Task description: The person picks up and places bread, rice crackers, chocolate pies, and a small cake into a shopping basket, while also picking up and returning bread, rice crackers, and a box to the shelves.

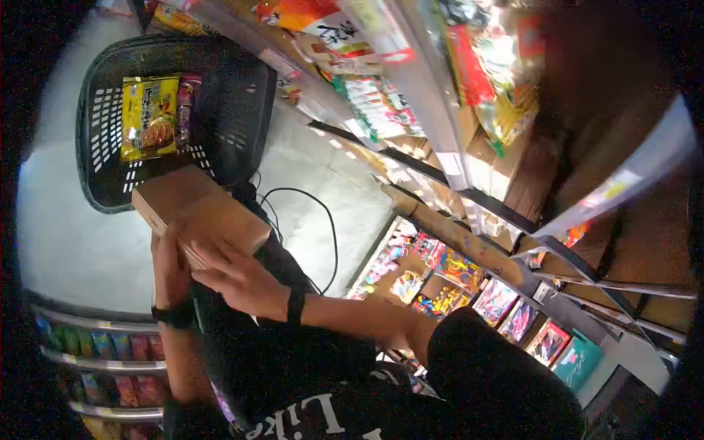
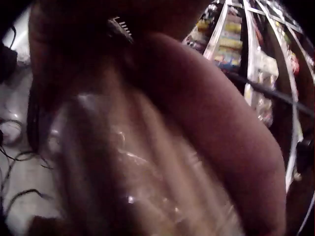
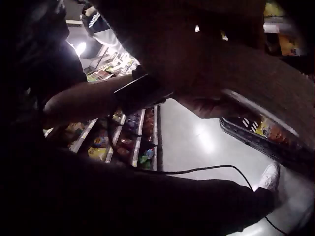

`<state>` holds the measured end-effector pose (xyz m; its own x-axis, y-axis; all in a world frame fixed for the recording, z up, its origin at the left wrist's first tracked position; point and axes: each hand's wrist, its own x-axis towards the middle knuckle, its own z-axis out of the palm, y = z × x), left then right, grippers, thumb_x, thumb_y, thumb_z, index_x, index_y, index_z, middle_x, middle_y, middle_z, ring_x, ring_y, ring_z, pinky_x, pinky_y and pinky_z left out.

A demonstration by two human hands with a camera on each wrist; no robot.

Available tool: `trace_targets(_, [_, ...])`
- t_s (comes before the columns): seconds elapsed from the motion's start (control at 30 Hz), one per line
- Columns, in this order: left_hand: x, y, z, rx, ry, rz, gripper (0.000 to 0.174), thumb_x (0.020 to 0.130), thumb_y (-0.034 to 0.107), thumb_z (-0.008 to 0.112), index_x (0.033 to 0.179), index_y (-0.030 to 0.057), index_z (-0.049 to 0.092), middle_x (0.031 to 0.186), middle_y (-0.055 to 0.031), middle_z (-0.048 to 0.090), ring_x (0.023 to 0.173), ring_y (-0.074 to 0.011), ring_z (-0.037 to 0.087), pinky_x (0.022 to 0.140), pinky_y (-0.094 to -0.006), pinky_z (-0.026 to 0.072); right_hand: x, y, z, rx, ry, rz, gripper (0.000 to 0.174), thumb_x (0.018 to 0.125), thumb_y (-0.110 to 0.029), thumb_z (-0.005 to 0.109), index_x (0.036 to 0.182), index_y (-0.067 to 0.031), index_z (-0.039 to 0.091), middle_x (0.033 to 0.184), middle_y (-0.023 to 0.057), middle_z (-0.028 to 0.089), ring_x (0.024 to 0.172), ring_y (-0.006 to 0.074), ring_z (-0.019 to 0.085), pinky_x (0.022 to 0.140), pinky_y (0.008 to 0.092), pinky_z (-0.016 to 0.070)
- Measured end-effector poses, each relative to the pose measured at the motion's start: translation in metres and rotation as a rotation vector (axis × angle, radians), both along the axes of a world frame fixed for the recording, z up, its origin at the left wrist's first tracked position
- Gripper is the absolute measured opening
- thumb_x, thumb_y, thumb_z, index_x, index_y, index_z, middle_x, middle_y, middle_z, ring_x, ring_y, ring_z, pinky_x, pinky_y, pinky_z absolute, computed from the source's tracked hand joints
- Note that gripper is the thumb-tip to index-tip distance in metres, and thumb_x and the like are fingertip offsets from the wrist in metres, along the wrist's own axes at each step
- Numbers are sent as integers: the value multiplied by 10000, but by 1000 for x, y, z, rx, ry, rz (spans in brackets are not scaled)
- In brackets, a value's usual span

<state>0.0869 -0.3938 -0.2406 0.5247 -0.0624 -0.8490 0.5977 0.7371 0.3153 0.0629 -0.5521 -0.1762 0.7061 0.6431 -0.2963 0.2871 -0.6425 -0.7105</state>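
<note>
A brown, block-shaped package [image 1: 202, 209] is held above the near edge of a dark basket [image 1: 253, 147]. My left hand [image 1: 170, 268] grips its lower left side, partly hidden behind the right. My right hand [image 1: 238, 282] holds its near edge, fingers against the side. In the left wrist view, clear shiny wrap covers the package [image 2: 133, 157], and part of the left hand [image 2: 211, 113] lies along it. The right wrist view is too dark to show the right hand's grip. A yellow packet [image 1: 150, 117] and a purple packet [image 1: 188, 110] lie in the basket.
Shelves with bagged goods [image 1: 381, 103] rise on the right. A low display of small colourful items [image 1: 440, 301] stands beyond the right arm. More packets [image 1: 103, 345] fill racks at lower left. A black cable [image 1: 334, 227] loops over the pale floor. A white shoe [image 3: 269, 177] shows below.
</note>
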Motion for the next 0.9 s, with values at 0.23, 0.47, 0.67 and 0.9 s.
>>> trace_targets(0.23, [-45,12,81,218,-49,-87,488,879,131,555,1335,-15,458,1246,-141,582,1106,-232,589,931,-345,494,26,-35,108,191,323,33,669,828,-283,749,1384,-42,465,1487,207,391,1339,384,421,1115,486,358])
trace_targets(0.47, [2,-27,238,183,-320,-76,518,833,72,541,1334,-6,433,1201,-142,591,1081,-236,609,929,-350,515,47,-154,186,11,241,-417,887,843,-466,749,1440,43,335,1435,267,436,1338,351,453,1116,401,370])
trace_targets(0.67, [35,-107,322,-19,-438,-180,422,810,71,597,1220,-6,538,1115,-109,634,1030,-230,621,923,-365,508,26,-227,279,648,768,-753,494,1016,-306,538,1405,-25,422,1102,108,671,1005,197,668,561,291,585])
trace_targets(0.9, [90,-217,320,-220,-492,-423,382,838,125,618,1187,-17,559,1108,-118,647,1043,-237,617,945,-374,486,9,-313,304,753,459,-967,403,1007,-319,534,1230,16,547,1011,126,699,739,194,701,537,276,551])
